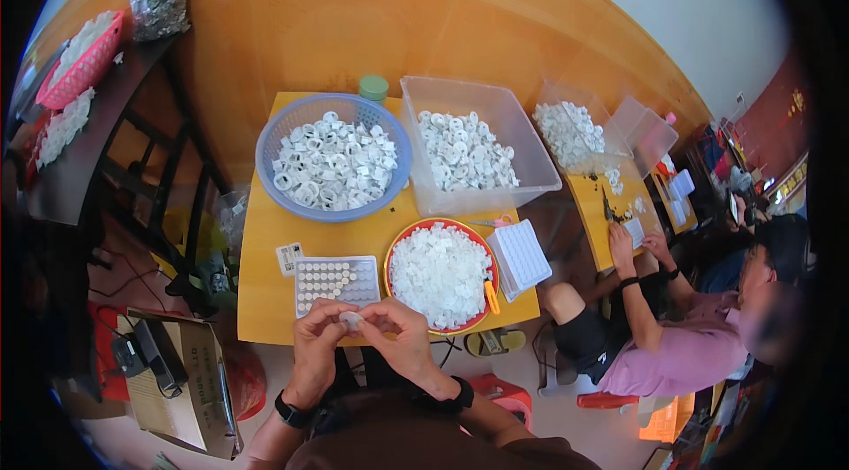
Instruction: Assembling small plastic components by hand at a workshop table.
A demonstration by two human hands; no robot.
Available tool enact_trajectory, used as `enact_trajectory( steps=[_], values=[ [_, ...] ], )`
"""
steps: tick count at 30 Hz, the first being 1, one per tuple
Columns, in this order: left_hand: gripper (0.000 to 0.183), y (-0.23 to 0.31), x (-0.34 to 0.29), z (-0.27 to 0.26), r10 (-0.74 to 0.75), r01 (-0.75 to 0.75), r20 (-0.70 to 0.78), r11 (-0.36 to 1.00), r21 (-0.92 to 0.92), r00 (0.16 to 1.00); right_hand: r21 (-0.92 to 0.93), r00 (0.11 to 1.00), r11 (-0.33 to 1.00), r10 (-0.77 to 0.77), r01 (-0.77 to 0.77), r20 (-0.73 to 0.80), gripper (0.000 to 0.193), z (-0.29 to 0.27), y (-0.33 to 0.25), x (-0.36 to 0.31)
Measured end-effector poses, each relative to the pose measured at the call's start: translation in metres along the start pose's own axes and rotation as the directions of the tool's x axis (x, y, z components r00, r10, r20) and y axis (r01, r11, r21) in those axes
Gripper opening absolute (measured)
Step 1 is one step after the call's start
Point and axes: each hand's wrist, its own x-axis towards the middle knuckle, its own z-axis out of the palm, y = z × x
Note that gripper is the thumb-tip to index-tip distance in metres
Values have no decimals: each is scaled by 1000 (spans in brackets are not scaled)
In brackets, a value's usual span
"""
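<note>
Between the fingertips of both my hands is a small white round plastic piece point(352, 320), held just over the table's front edge. My left hand point(317, 344) pinches it from the left, and my right hand point(404, 337) pinches its other side. Directly beyond them lies a pale compartment tray point(364, 277) with several rows of white round pieces, mostly in its left part. To the right of the tray stands a red bowl point(442, 221) heaped with small translucent white parts. A yellow-handled cutter point(492, 297) rests at the bowl's right rim.
A blue-purple basket point(265, 171) and a clear bin point(534, 176), both full of white ring-shaped parts, occupy the yellow table's point(265, 311) back. Stacked white trays point(523, 256) and pink-handled scissors point(503, 221) lie right. Another person point(681, 337) works at a neighbouring table. A cardboard box point(181, 399) stands lower left.
</note>
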Motion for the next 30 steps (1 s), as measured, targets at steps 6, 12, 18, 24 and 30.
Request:
enact_trajectory(
  steps=[6,12,18,24,30],
  values=[
    [18,22,-3,2,78,-79,-107,997,-5,991,11,979,1000,9,-7,-202,7,-73,-15,65],
    [12,19,-7,-48,167,-137,-296,983,120,940,-363,912,925,-241,112,-333,21,-123,-33,129],
    [13,19,-13,-66,181,-153,-386,983,102,905,-606,935,743,-356,284,2,14,-73,-6,150],
    [15,18,-13,-57,175,-161,-398,985,67,901,-702,941,638,-306,317,147,10,-40,6,184],
    [13,15,-19,-59,115,-113,-392,993,28,913,-811,919,469,-338,350,201,12,-42,46,219]
  ],
)
